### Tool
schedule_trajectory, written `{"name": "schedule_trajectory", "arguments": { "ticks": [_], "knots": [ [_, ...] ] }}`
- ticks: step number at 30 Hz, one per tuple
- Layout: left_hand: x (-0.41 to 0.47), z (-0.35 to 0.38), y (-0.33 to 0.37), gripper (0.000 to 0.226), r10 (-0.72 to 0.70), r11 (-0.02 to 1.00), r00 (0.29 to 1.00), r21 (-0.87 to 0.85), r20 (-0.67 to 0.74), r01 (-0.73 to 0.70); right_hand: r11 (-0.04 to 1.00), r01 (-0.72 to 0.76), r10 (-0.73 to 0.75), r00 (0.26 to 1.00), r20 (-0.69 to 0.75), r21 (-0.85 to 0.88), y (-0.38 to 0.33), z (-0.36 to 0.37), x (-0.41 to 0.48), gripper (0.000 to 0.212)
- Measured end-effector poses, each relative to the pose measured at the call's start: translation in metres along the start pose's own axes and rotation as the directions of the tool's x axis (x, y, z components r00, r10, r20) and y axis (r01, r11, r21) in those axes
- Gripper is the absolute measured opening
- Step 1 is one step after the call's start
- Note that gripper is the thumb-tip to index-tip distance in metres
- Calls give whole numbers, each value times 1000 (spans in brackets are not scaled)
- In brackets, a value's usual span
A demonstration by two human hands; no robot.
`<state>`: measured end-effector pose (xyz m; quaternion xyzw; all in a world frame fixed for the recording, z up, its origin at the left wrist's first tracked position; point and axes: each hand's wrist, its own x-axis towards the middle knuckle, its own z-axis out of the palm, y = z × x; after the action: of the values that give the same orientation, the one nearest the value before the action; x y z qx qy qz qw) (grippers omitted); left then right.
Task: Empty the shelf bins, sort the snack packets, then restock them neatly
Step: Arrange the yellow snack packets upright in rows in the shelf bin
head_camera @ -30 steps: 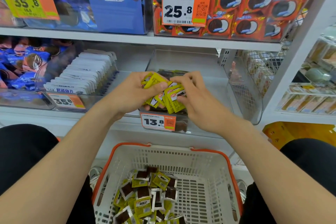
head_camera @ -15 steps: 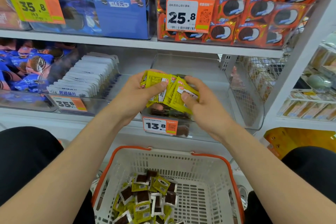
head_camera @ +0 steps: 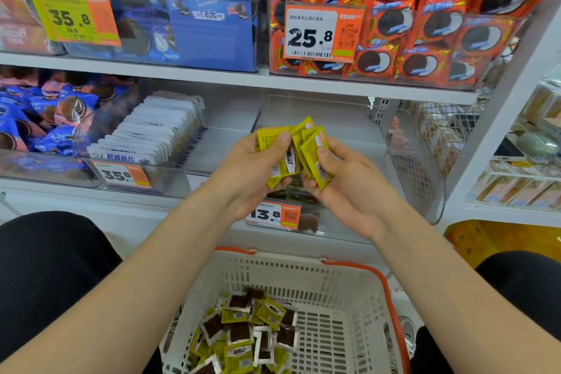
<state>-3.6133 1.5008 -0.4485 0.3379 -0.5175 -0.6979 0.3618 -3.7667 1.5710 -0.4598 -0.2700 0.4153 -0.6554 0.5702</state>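
Yellow foil snack packets (head_camera: pixel 299 150): you've got a bunch at frame centre, above the clear plastic shelf bin (head_camera: pixel 315 118). Your left hand (head_camera: pixel 252 170) thumb clamps part of the stack; your right hand (head_camera: pixel 349 182) pinches the rest. More yellow-and-brown packets (head_camera: pixel 246 334) lie in the white slotted basket with orange rim (head_camera: pixel 358 288), bottom centre.

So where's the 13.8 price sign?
In the head view, the 13.8 price tag sits low in the middle, on the front of the clear bin, just under both hands and above the white basket.
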Motion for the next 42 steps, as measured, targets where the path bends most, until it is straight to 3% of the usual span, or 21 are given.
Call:
{"name": "schedule_trajectory", "arguments": {
  "ticks": [3,6,9,11,12,14,19,23,27,29,32,35,38,42],
  "knots": [
    [-3,7,1,36,24,999,992,-49,128,-18,995,45,-47,999,-12,-92,4,2,0,31],
    [-2,5,-3,28,121,987,966,75,229,-141,959,121,-144,987,-74,-257,7,2,-3,29],
    [1,3,-8,29,185,960,961,172,206,-222,741,192,-286,957,-44,-643,13,1,-3,28],
    [1,3,-9,28,168,973,971,132,168,-191,605,203,-310,951,6,-770,10,-3,0,32],
    [1,2,-9,26,150,981,977,101,155,-166,624,200,-300,954,5,-756,6,-4,-1,28],
    [-1,1,-7,23,119,991,985,45,128,-126,757,195,-242,970,10,-623,0,-9,-1,19],
    [-3,3,-2,26,73,993,975,79,212,-91,941,156,-188,979,-80,-301,-3,-8,-1,29],
    [-3,2,0,36,35,972,949,211,312,-105,981,4,-27,993,-113,-194,-8,-8,0,30],
    [0,-5,-6,20,123,876,980,447,158,-182,948,69,-106,989,-104,-310,-7,-9,-1,24],
    [1,-7,-6,12,160,837,975,503,151,-215,846,186,-236,971,-38,-499,-13,-14,-2,20],
    [0,-12,1,13,190,811,957,514,221,-279,552,335,-289,936,202,-764,-29,-24,-2,21],
    [-1,-17,9,22,210,798,941,510,264,-321,483,362,-288,925,246,-797,-36,-28,-4,23],
    [-2,-11,9,27,269,820,936,457,225,-346,578,337,-332,929,163,-743,-28,-23,-3,23],
    [2,1,-5,21,317,890,944,316,90,-328,927,184,-204,979,-28,-328,-10,-10,0,27]
  ]
}}
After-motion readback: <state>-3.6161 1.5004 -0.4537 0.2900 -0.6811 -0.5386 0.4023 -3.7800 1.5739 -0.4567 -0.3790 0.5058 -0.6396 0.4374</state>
